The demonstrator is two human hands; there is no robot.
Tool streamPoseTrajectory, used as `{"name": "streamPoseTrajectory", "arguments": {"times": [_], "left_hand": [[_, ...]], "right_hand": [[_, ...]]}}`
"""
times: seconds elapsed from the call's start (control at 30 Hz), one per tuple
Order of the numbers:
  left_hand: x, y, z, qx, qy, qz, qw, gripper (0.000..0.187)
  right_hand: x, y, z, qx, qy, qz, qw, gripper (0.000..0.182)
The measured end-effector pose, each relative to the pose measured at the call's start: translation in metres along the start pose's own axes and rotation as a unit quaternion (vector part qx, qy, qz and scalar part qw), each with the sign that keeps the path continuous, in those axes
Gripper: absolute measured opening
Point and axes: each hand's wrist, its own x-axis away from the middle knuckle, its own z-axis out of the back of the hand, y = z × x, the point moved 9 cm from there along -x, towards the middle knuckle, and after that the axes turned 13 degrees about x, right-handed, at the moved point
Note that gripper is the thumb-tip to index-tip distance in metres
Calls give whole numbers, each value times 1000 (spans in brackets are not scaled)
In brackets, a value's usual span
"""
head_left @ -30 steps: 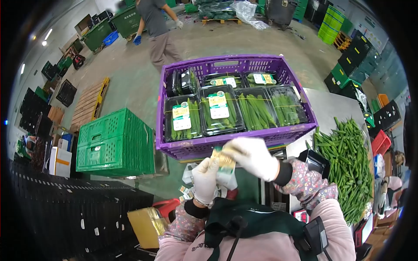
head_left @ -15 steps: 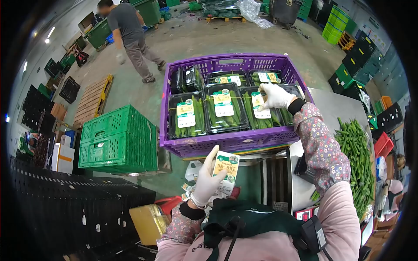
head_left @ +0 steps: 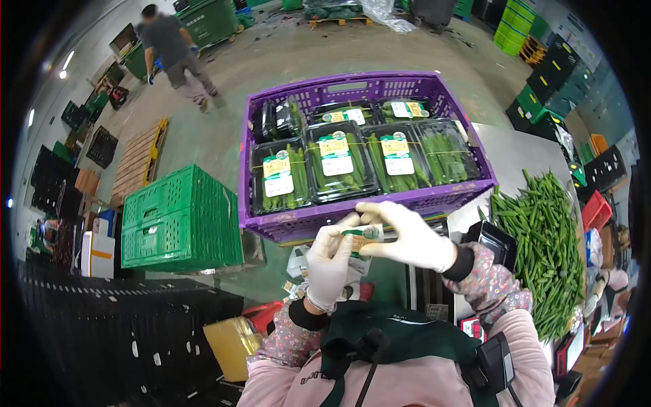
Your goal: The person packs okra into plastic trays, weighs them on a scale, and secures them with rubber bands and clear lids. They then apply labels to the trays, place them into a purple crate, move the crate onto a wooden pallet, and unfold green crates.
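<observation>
Just in front of my body, my left hand [head_left: 329, 263], in a white glove, pinches a small stack of printed labels [head_left: 363, 239]. My right hand [head_left: 409, 239], also gloved, has its thumb and fingers closed on the labels' upper right side. The labels are tilted and partly covered by the fingers. Beyond both hands is a purple crate [head_left: 366, 201] holding several clear-lidded packs of okra. A front pack [head_left: 397, 159] bears a white, green and yellow label. The rightmost pack [head_left: 444, 152] shows okra and a yellow band, with no label on its lid.
Loose okra [head_left: 546, 254] is heaped on the metal table [head_left: 505, 159] at the right, beside a black tray [head_left: 494, 241]. Green crates [head_left: 180, 220] stand at the left near a wooden pallet [head_left: 141, 159]. A person [head_left: 173, 54] walks at the far left.
My right hand has left the front right okra pack and come back to the labels in my left hand. The labels have tilted. The person in the background has moved farther away.
</observation>
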Motion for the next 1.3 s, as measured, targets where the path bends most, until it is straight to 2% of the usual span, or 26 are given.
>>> {"name": "streamPoseTrajectory", "arguments": {"times": [0.07,0.13,0.23,0.3,0.33,0.37,0.43,0.5,0.57,0.6,0.63,0.67,0.73,0.77,0.8,0.87,0.9,0.93,1.0,1.03,1.07,1.13,1.17,1.2,1.27,1.3], "left_hand": [[2,4,-6,-50,27,23,998,7],[3,-6,-4,-37,28,56,997,7],[3,-21,4,-19,31,96,995,8],[2,-18,-14,-3,32,90,995,10],[8,-22,-20,-25,23,122,992,10],[12,-29,-21,-49,-11,141,989,10],[15,-36,-18,-72,-47,159,984,11],[19,-44,-13,-63,-51,201,976,12],[20,-45,-8,-75,-55,201,975,11],[19,-45,-6,-88,-57,201,974,10],[23,-45,-5,-84,-42,246,965,9],[22,-50,0,-85,-42,243,965,9],[16,-43,2,-209,-124,72,967,9],[16,-43,1,-195,-132,71,969,8],[16,-41,4,-198,-132,68,969,8],[26,-69,19,-133,-117,248,952,14],[29,-66,12,-93,-106,282,949,33],[29,-61,7,-92,-107,281,949,33],[24,-48,2,-37,-83,229,969,53],[25,-51,5,-3,-89,240,967,68],[24,-48,8,-2,-87,240,967,68],[24,-44,2,21,-119,256,959,67],[22,-42,2,15,-97,244,965,55],[22,-43,0,14,-101,244,964,55],[22,-47,5,-19,-70,268,961,35],[21,-45,3,-23,-69,265,962,35]], "right_hand": [[7,6,-7,-21,28,-40,999,51],[12,15,-10,-88,44,-114,989,32],[20,13,2,-3,92,-84,992,25],[14,9,19,85,138,-10,987,19],[9,21,32,63,142,-37,987,16],[4,27,55,99,175,-9,980,16],[-10,86,95,31,160,-128,978,21],[-26,130,145,101,172,-140,970,27],[-37,184,165,52,81,-227,969,39],[-44,206,165,43,30,-210,976,45],[-48,212,166,99,-4,-204,974,48],[-52,217,166,155,-37,-198,967,50],[-54,237,154,140,-92,-217,962,48],[-56,240,147,136,-117,-215,960,51],[-58,240,143,197,-127,-197,952,55],[-53,240,134,287,-167,-219,918,63],[-51,256,124,285,-171,-209,920,67],[-47,269,120,306,-156,-191,920,72],[-41,249,137,402,-43,-158,901,82],[-37,236,141,391,22,-108,914,89],[-35,225,142,358,56,-78,929,84],[-25,202,137,400,101,-14,911,72],[-24,201,126,416,82,-9,905,69],[-21,205,113,432,64,-5,899,67],[-13,249,75,455,-60,-57,887,70],[-14,249,77,473,-55,-58,877,70]]}}
